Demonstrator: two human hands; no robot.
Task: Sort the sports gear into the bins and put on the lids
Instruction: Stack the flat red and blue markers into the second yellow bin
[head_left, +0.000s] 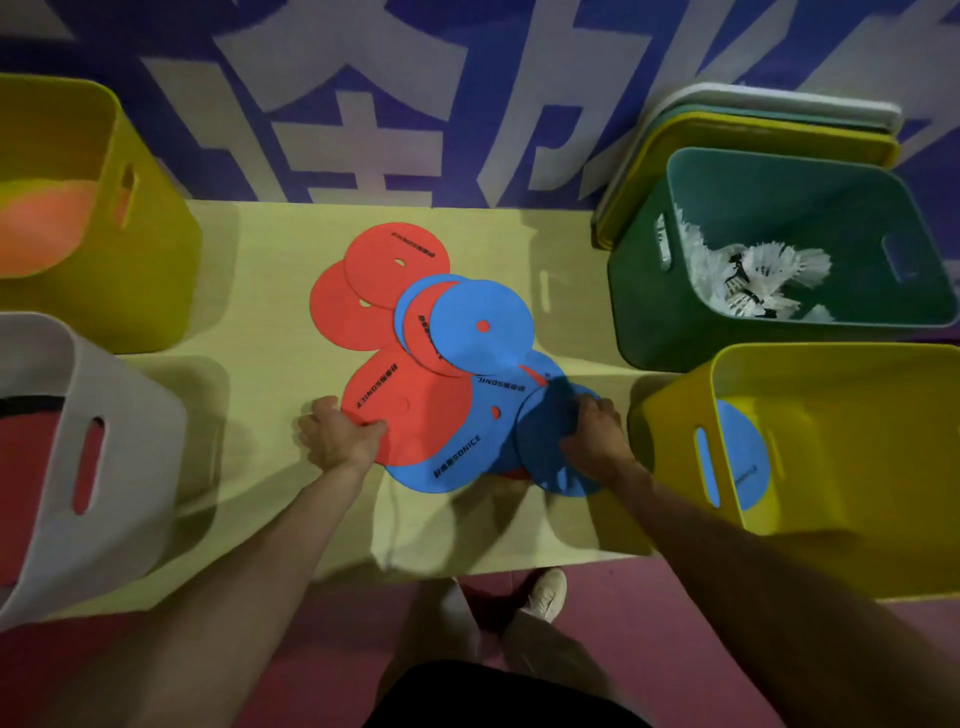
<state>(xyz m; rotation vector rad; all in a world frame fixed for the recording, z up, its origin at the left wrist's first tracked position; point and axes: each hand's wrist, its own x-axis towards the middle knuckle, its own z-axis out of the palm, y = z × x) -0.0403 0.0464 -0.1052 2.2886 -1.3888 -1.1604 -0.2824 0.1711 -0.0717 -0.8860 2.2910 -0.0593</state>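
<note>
Several flat red and blue discs lie overlapped in the middle of the table. My left hand pinches the near edge of a red disc. My right hand grips a blue disc at the pile's right end. A yellow bin at the near right holds one blue disc. The green bin behind it holds white shuttlecocks. A white bin stands at the near left, and another yellow bin at the far left has something orange inside.
Lids in white, green and yellow are stacked leaning behind the green bin. A blue and white banner hangs behind the table. The table's front edge runs just above my shoes on the pink floor.
</note>
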